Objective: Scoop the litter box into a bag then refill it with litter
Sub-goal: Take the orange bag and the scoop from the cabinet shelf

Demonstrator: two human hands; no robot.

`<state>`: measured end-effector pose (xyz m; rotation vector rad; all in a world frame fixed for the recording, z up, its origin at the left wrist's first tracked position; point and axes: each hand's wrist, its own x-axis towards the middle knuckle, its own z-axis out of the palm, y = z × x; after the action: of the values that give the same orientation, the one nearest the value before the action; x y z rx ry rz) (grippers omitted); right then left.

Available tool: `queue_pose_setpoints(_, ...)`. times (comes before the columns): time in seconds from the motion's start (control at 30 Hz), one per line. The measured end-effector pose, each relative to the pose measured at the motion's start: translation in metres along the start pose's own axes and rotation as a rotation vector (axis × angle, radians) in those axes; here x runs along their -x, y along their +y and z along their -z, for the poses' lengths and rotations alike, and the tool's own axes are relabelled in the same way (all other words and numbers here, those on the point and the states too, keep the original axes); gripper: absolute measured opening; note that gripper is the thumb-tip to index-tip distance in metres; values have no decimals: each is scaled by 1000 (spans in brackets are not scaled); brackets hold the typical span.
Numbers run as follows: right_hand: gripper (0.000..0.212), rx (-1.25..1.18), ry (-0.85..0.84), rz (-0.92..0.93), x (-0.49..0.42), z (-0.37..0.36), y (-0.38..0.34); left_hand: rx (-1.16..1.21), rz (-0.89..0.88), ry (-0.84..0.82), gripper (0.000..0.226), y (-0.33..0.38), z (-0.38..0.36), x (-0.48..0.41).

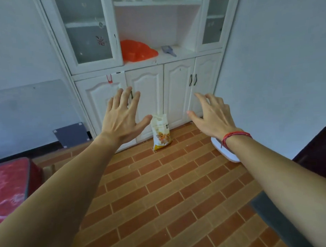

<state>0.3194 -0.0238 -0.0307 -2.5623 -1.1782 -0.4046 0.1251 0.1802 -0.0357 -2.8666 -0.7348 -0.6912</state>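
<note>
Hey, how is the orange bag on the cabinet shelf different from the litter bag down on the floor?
The orange bag lies slumped on the cabinet counter, beside a grey scoop; the litter bag stands upright on the tiled floor, against a lower cabinet door. The orange bag is plain and translucent; the litter bag is white and yellow with printed cartoon figures. Neither is held: the left hand and right hand are both open and empty.
</note>
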Motion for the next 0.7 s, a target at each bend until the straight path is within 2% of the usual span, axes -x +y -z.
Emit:
queue_pose_setpoints(0.27, 65, -5, -34, -51, -84, -41, 19, 37, -33, -17, 81, -22, -48, -88)
queue_pose_setpoints(0.7, 67, -15, -83, 3, -267, -126, 82, 38, 10, -27, 84, -36, -149, -255)
